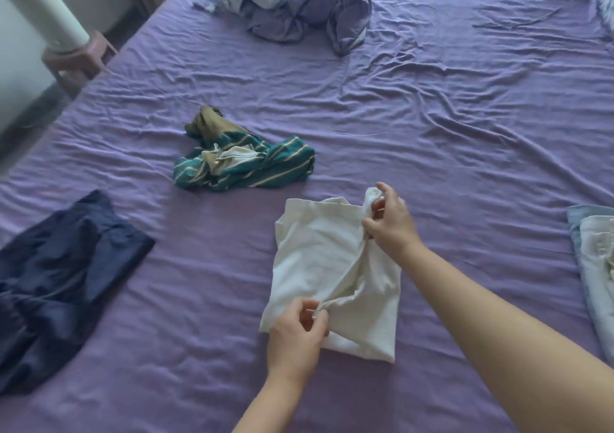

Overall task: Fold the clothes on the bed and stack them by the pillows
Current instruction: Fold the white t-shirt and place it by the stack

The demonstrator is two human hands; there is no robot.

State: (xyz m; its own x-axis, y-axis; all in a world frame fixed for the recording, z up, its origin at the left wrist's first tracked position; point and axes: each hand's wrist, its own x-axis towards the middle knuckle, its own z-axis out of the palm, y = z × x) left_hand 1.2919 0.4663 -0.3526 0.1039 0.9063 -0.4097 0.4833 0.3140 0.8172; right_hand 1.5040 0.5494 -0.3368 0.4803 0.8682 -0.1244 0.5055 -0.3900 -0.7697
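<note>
While both hands pinch the white garment (319,260), wrinkled purple sheet (432,117) covers the bed.

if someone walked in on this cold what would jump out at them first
Most likely the two hands at work near the middle of the purple bed sheet: the left hand and right hand each pinch a fold of the white garment. Next, the crumpled teal striped garment just beyond it, and the dark navy garment spread at the left edge.
</note>
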